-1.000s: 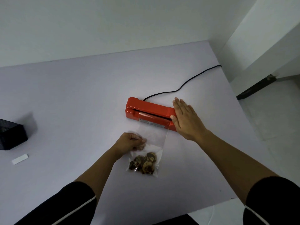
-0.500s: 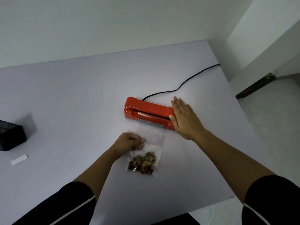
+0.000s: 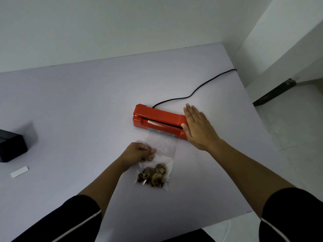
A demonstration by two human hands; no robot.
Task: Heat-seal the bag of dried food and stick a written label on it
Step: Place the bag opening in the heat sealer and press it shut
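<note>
Toward the tabletop's right edge, my right grip presses flat, fingers straight, on the red sealer. The bag lies before it, mouth in the sealer. It looks to be light, limp, slippery film. My left grip pinches its left edge above the dried food, probably the best hold.

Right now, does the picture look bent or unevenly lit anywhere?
Head view: the wide lens slightly bows the far edge of the table; light pools brightest around the red sealer; the black box throws a soft shadow beside it; the clear bag shows only by faint sheen along its edges; nothing looks blurred.
</note>
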